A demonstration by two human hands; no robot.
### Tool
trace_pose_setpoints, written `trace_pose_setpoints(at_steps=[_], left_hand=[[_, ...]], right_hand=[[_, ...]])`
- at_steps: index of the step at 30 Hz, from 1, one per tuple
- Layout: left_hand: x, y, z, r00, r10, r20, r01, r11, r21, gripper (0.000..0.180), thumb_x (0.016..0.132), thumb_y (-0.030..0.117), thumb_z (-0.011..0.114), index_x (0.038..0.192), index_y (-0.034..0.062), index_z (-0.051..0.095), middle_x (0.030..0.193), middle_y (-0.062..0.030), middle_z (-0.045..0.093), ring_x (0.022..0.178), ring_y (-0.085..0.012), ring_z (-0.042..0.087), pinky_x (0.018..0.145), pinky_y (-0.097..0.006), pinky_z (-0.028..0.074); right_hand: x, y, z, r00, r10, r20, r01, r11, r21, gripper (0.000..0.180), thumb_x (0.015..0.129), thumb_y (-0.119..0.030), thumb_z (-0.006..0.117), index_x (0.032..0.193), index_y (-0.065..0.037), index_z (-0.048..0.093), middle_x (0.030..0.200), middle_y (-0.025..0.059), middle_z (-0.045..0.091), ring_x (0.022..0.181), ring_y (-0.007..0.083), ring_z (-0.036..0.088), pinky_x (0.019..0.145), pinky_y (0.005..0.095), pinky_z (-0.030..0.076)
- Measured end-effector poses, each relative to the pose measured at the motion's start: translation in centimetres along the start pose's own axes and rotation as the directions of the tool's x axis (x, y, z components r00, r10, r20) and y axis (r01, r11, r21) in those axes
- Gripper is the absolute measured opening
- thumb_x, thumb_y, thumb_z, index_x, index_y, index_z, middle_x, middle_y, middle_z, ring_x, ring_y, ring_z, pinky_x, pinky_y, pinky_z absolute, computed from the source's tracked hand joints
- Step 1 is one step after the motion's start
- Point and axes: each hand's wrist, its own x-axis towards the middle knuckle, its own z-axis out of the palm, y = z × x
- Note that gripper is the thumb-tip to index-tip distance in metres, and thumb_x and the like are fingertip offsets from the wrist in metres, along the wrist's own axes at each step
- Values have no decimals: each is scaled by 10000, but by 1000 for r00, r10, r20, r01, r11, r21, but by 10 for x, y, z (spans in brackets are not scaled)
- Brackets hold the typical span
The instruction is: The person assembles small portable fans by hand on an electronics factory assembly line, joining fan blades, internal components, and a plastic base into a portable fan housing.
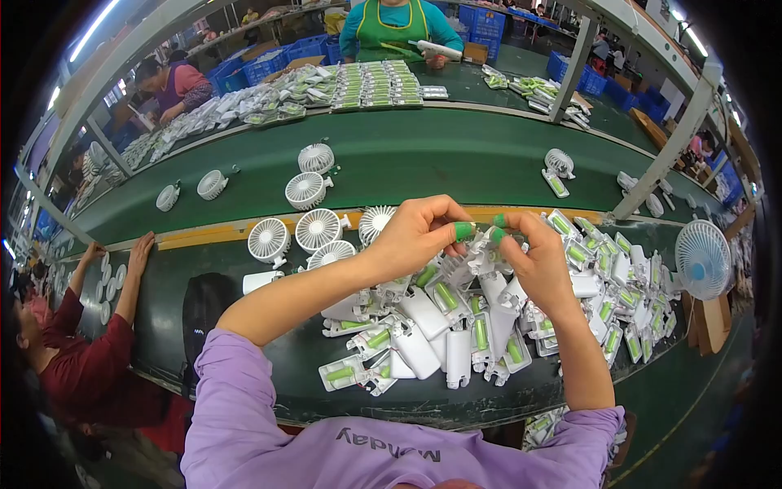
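Above a heap of white plastic handle housings (421, 318), many with green cylindrical batteries (481, 332) in them, my two hands are raised close together. Green tape wraps the tips of thumbs and forefingers. My left hand (417, 232) is closed in a pinch; what its fingertips hold is too small to name. My right hand (538, 257), also pinched, grips a small white plastic part (489, 236) just across from the left fingertips. White pieces directly below the hands overlap with it, so its full outline is hard to separate.
White round fan heads (318, 230) lie left of the heap, others on the green conveyor belt (440, 155) beyond. A standing fan (702, 259) is at the right edge. Co-workers sit at the left and across the belt, near trays of battery housings (377, 85). A metal post (672, 143) rises at right.
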Motion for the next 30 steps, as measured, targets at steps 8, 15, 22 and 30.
trace_pose_setpoints(at_steps=[8,15,22,30], left_hand=[[-2,-1,1,999,18,-41,-19,1000,-11,116,863,24,506,939,-44,561,796,-72,617,704,-100,608,645,-236,512],[-3,0,3,999,41,-24,-41,999,15,112,870,27,507,939,-41,562,816,-70,615,704,-100,600,652,-236,511],[-5,1,4,999,21,38,-20,999,-35,116,873,19,493,948,-37,561,842,-64,612,727,-97,591,670,-232,504],[-8,4,0,994,39,102,-34,998,-50,139,885,55,540,991,-25,578,877,-52,618,758,-89,577,679,-225,477]], right_hand=[[-2,-5,4,998,-58,-7,58,993,101,122,824,-22,517,925,39,551,824,131,533,707,247,540,623,325,434],[-3,3,7,978,-205,-35,205,979,9,78,830,-20,531,894,20,550,790,116,490,725,252,512,648,327,411],[-1,6,9,988,-152,-12,153,986,66,62,826,-40,554,854,15,555,790,112,498,726,252,507,654,320,402],[-4,14,14,994,-103,32,87,942,325,121,862,-116,574,823,-2,565,777,56,511,710,141,505,631,265,406]])
